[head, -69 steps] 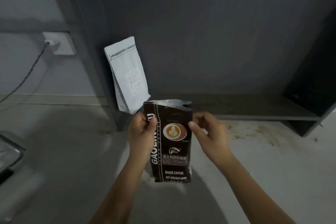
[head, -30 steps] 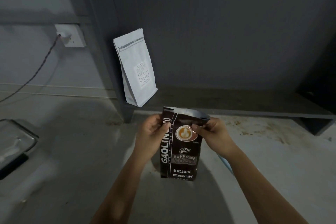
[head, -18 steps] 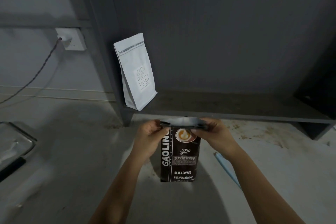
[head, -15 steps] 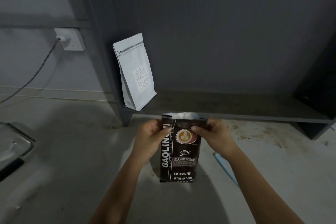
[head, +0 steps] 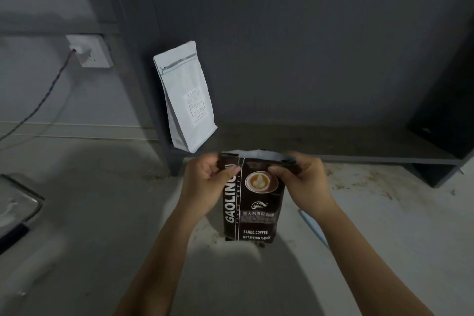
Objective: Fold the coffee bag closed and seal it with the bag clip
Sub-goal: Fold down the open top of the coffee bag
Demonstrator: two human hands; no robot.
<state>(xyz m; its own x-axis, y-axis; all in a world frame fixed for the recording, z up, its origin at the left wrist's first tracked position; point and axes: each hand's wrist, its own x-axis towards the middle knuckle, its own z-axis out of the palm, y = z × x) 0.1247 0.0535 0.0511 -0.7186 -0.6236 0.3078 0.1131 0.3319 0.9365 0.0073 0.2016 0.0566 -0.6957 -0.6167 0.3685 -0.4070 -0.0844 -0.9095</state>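
Observation:
A dark brown coffee bag printed with a latte picture stands upright on the grey counter. My left hand pinches its top left corner and my right hand pinches the top right corner. The bag's top strip is bent over, so its silvery inner lining shows along the upper edge. A long pale blue bag clip lies on the counter just right of the bag, partly hidden under my right forearm.
A white coffee pouch leans against the dark shelf upright behind the brown bag. A low dark shelf runs along the back right. A wall socket with a plugged cable sits at the left. A glass-lidded object pokes in at the left edge.
Both hands slid up to the bag's top corners, folded the top strip down flat, let it rise again, and now bend it over once more. The bag stays upright on the counter.

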